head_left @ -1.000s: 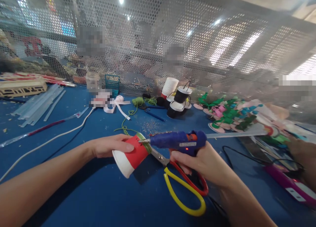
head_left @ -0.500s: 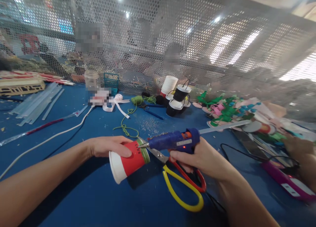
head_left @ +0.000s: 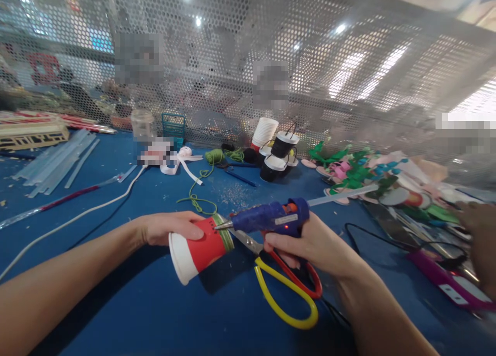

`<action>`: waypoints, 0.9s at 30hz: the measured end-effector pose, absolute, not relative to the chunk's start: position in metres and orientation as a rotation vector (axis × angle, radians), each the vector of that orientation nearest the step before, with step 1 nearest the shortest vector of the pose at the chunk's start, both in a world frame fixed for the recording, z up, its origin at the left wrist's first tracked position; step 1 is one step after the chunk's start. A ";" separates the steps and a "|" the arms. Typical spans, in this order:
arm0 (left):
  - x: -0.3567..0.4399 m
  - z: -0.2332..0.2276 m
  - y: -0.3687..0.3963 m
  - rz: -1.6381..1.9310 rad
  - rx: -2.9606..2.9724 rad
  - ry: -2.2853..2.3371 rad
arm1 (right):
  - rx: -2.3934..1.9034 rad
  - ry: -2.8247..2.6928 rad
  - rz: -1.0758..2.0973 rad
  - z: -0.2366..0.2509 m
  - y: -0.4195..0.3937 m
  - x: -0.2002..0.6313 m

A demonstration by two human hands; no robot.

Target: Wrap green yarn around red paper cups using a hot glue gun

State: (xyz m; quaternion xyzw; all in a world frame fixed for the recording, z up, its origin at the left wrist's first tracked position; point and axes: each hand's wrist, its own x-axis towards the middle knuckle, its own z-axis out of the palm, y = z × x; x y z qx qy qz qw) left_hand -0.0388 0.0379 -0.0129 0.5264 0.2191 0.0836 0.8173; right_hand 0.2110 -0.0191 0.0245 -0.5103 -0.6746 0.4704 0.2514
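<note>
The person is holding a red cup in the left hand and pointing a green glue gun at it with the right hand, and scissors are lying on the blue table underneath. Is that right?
Almost. The glue gun is blue, not green, as the head view shows. The rest holds: the left hand holds the red cup, the right hand points the gun's tip at it, and the scissors lie on the blue table underneath.

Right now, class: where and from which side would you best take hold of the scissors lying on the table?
Probably by the looped handles: the yellow loop lies bare on the blue table, open toward the near edge. Come from above on that near side. The blades point up-left under the glue gun, and the red loop sits partly under the right hand.
</note>
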 end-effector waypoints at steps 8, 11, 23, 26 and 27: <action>-0.039 -0.015 0.039 0.186 1.115 0.425 | -1.379 -1.836 1.386 0.023 -0.020 0.219; -0.039 -0.015 0.038 0.184 1.097 0.444 | -1.363 -1.854 1.396 0.023 -0.018 0.218; -0.040 -0.015 0.036 0.156 1.078 0.455 | -1.296 -1.782 1.385 0.021 -0.016 0.212; -0.039 -0.014 0.037 0.183 1.071 0.429 | -1.296 -1.778 1.376 0.022 -0.016 0.216; -0.039 -0.014 0.037 0.188 1.072 0.414 | -1.302 -1.786 1.398 0.022 -0.016 0.217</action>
